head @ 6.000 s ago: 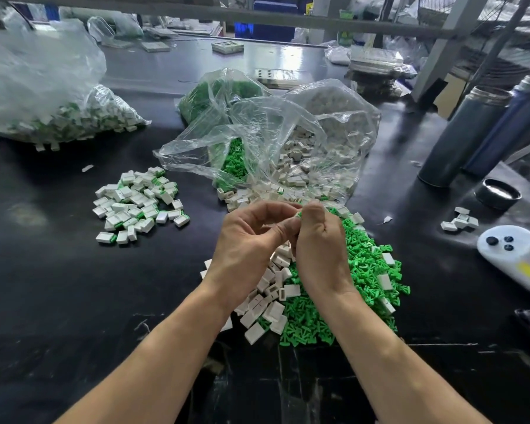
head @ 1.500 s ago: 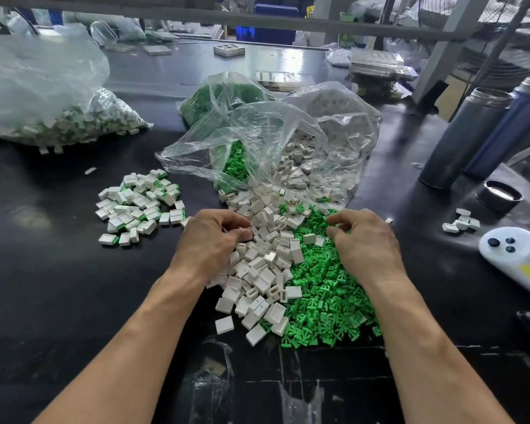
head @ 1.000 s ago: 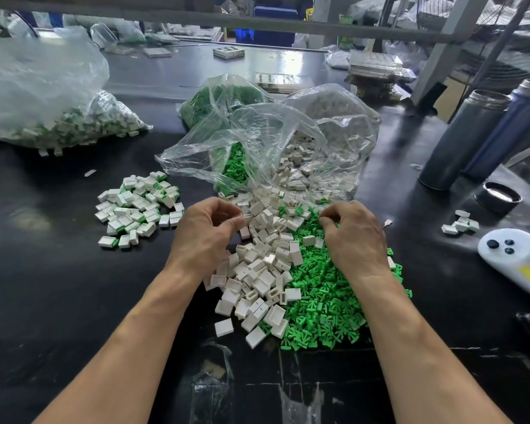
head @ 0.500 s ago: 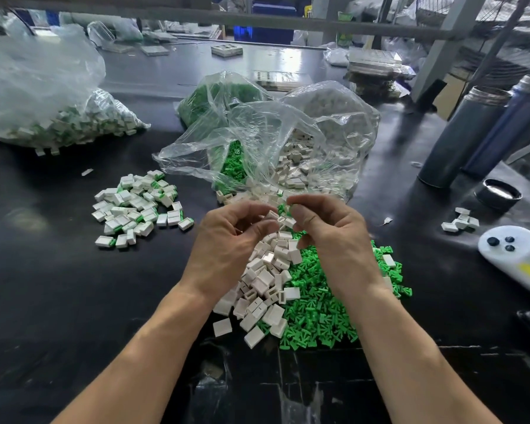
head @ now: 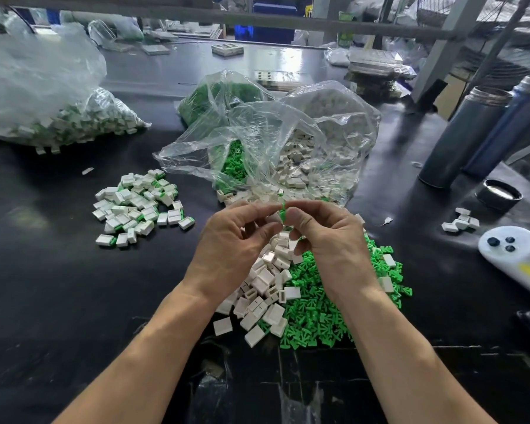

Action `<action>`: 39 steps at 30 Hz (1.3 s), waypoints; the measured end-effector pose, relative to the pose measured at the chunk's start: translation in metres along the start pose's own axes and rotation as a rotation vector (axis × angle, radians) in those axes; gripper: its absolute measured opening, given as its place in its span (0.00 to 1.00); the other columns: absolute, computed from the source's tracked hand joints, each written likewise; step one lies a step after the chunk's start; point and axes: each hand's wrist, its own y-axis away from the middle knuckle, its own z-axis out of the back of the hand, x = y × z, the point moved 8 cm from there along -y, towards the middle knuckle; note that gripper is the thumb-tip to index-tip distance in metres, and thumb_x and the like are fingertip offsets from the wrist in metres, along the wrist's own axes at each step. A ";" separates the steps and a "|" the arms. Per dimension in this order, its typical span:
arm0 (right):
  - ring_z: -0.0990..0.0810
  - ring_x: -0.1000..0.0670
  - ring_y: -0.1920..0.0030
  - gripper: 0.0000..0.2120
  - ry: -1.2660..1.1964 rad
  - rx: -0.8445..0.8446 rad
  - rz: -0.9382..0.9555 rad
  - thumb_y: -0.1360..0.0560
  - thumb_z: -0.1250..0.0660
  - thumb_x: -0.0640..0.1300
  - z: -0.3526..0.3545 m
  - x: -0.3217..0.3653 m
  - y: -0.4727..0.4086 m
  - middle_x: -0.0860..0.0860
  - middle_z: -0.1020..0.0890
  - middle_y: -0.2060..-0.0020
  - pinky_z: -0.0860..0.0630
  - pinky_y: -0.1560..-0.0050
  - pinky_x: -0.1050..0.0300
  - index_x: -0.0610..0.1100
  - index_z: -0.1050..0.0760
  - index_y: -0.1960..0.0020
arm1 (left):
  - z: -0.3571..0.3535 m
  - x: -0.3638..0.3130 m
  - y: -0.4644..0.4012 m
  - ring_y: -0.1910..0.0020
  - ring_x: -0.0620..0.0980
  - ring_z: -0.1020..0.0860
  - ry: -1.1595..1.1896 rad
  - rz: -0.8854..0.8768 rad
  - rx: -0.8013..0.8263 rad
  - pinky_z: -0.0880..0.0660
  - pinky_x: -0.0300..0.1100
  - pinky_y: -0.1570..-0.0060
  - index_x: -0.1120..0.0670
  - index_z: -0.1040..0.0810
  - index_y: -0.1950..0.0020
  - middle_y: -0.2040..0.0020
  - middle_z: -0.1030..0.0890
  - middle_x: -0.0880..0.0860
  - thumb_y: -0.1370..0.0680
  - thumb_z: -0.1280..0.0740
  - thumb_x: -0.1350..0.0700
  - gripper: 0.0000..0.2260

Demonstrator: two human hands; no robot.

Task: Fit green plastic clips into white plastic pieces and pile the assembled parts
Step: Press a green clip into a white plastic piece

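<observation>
Green clip (head: 283,213) pinched between thumb and forefinger of the right hand (head: 325,240), raised above the loose stock on the black bench (head: 58,301). Clip stands roughly upright, long axis near vertical, its upper tip showing above the fingertips.

Left hand (head: 230,246) sits just beside it, fingers curled inward toward the clip. A white piece is probably held there, but the fingers hide it; cannot tell what the left grip contains. The two hands nearly meet at the clip.

Relation that matters: the clip lies at the inner edge of the right hand, directly facing the left fingertips. Judged next move is a short sideways closing of the hands, with the clip's axis needing to line up with the slot of a white housing. The right hand carries the clip; the left must present the opening.

Stock below: heap of white housings (head: 266,280) touching heap of green clips (head: 334,304), both spilling from a clear bag (head: 273,136). Pile of assembled parts (head: 138,206) lies well apart to the left, nearer the left hand, so that hand would likely drop off the finished part.

Risk: misalignment, clip jamming or slipping.
</observation>
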 end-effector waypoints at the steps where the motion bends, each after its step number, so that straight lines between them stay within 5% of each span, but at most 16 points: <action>1: 0.21 0.52 0.65 0.03 0.005 -0.003 0.000 0.22 0.27 0.37 0.000 0.000 0.000 0.48 0.15 0.63 0.23 0.68 0.61 0.41 0.15 0.50 | -0.001 0.000 0.000 0.57 0.41 0.20 -0.010 -0.004 0.006 0.22 0.33 0.53 0.50 0.16 0.37 0.52 0.18 0.45 0.23 0.25 0.59 0.15; 11: 0.15 0.55 0.60 0.04 0.116 -0.044 0.079 0.22 0.25 0.39 0.000 0.002 0.003 0.51 0.12 0.59 0.21 0.63 0.63 0.46 0.15 0.49 | -0.002 0.002 0.000 0.54 0.40 0.17 -0.061 0.006 -0.004 0.19 0.38 0.49 0.51 0.15 0.41 0.52 0.15 0.45 0.23 0.25 0.59 0.11; 17: 0.14 0.54 0.53 0.06 0.257 -0.064 0.138 0.22 0.25 0.41 -0.005 0.005 0.007 0.54 0.12 0.56 0.15 0.51 0.53 0.48 0.15 0.47 | -0.001 0.009 -0.001 0.57 0.39 0.17 -0.032 0.059 -0.005 0.20 0.36 0.52 0.52 0.14 0.44 0.55 0.14 0.44 0.23 0.25 0.59 0.08; 23: 0.14 0.54 0.54 0.05 0.283 -0.068 0.130 0.22 0.25 0.40 -0.007 0.004 0.007 0.54 0.13 0.56 0.15 0.52 0.54 0.48 0.15 0.48 | -0.005 0.012 0.000 0.55 0.48 0.16 -0.056 0.065 0.026 0.17 0.51 0.51 0.50 0.15 0.47 0.56 0.15 0.47 0.25 0.23 0.58 0.08; 32: 0.16 0.55 0.63 0.07 0.163 -0.082 0.065 0.22 0.26 0.38 -0.005 -0.001 0.006 0.51 0.13 0.59 0.20 0.64 0.63 0.49 0.17 0.53 | -0.005 0.010 -0.001 0.54 0.42 0.17 -0.145 -0.046 0.002 0.18 0.39 0.52 0.48 0.14 0.44 0.53 0.18 0.42 0.24 0.24 0.57 0.09; 39: 0.14 0.54 0.54 0.04 0.224 -0.114 0.108 0.22 0.26 0.40 -0.007 0.000 0.010 0.54 0.13 0.56 0.15 0.52 0.54 0.48 0.17 0.49 | -0.004 0.006 0.001 0.57 0.44 0.17 -0.192 -0.086 -0.018 0.19 0.38 0.57 0.46 0.14 0.45 0.55 0.18 0.43 0.22 0.25 0.55 0.08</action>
